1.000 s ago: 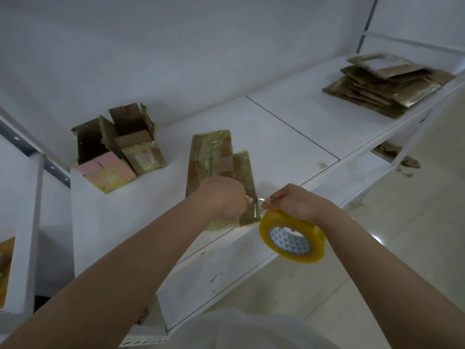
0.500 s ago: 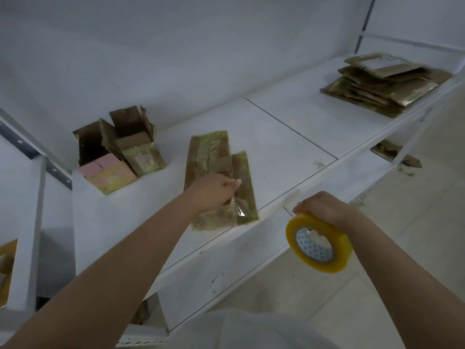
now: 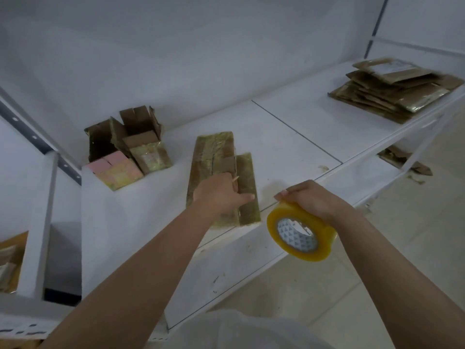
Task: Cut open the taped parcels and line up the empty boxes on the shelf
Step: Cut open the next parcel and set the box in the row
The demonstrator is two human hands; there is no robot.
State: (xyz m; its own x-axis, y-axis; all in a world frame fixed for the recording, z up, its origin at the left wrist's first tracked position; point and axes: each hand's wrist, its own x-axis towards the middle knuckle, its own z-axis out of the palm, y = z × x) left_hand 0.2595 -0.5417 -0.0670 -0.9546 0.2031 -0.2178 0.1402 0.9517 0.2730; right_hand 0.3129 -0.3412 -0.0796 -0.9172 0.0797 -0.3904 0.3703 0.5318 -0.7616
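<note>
A flattened, tape-covered brown carton [image 3: 216, 154] lies on the white shelf [image 3: 289, 137] near its front edge. My left hand [image 3: 221, 193] presses down on the near half of the carton, thumb stretched to the right along it, with a small thin object showing between the fingers. My right hand [image 3: 309, 197] grips a yellow tape roll [image 3: 299, 233] from above, just right of the carton, past the shelf's front edge. Two open boxes [image 3: 130, 147] stand at the shelf's left end.
A stack of flattened cartons [image 3: 395, 89] lies at the shelf's far right. Cardboard scraps [image 3: 405, 161] sit on the lower level below it. A white upright post [image 3: 40, 222] stands at the left. Pale floor tiles spread to the right.
My hands parted at the carton's near edge. The left hand slid up onto the carton and now presses it. The right hand swung the tape roll away to the right.
</note>
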